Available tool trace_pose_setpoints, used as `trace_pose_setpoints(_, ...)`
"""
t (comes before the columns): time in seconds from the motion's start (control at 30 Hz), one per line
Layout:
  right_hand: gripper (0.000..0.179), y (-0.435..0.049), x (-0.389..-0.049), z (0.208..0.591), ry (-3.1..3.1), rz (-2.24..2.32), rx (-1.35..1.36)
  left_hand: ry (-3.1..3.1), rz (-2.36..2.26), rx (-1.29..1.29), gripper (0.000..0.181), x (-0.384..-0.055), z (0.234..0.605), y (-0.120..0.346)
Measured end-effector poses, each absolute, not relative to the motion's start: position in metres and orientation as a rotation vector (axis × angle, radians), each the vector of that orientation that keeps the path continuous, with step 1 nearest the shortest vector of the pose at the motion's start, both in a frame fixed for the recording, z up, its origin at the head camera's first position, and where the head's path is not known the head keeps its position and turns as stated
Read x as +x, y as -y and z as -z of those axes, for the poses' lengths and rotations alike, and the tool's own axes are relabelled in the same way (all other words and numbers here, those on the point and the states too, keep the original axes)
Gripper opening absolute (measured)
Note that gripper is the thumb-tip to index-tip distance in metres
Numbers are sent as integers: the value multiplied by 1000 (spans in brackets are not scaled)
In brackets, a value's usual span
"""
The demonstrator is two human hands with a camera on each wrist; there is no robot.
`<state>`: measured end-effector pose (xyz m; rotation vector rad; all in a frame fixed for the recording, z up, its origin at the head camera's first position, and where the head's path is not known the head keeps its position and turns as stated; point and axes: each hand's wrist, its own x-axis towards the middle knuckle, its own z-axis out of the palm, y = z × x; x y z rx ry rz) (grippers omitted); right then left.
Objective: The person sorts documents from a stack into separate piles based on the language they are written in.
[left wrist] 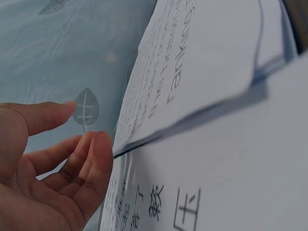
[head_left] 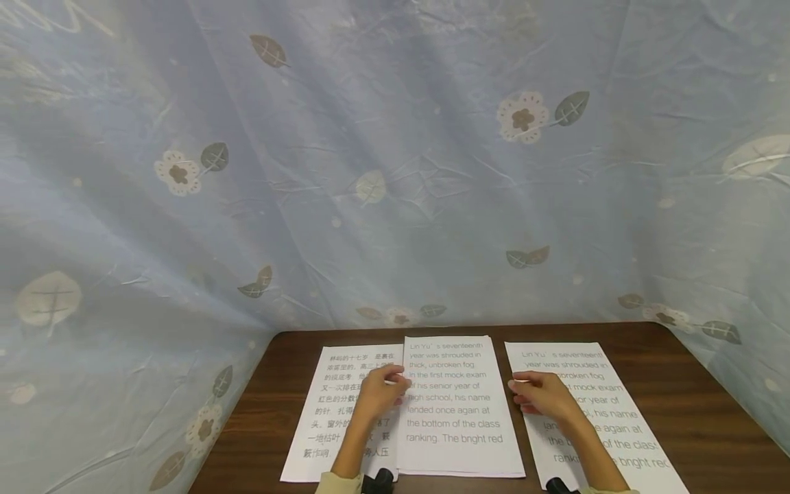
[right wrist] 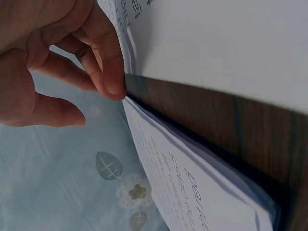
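Observation:
A stack of sheets printed in English [head_left: 457, 405] lies in the middle, overlapping the right edge of a paper with Chinese text [head_left: 315, 439]. My left hand [head_left: 379, 394] is over that seam, its fingers bent and the thumb apart from them. In the left wrist view, the fingertips are close to the edge of the middle stack [left wrist: 216, 57], with nothing between them and the thumb. My right hand [head_left: 543, 396] is over the left edge of another English-printed paper [head_left: 642, 449]. Its fingertips reach the strip between the two English papers, thumb apart, nothing held.
All the papers lie on a dark brown wooden table [head_left: 253, 405]. A pale blue curtain [head_left: 426, 226] with leaves and flowers hangs behind and around it. Between the middle stack and the right paper runs a narrow strip of bare wood [right wrist: 216, 110].

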<state>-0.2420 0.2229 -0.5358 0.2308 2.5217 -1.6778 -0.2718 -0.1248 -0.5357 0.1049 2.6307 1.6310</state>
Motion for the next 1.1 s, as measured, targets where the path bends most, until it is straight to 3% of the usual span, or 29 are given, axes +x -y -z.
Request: trace_pose_setpoints(1.1, 33, -207, -243, 548, -2694, 1523, 186, -2722, -1515, 77, 38, -280, 552, 131)
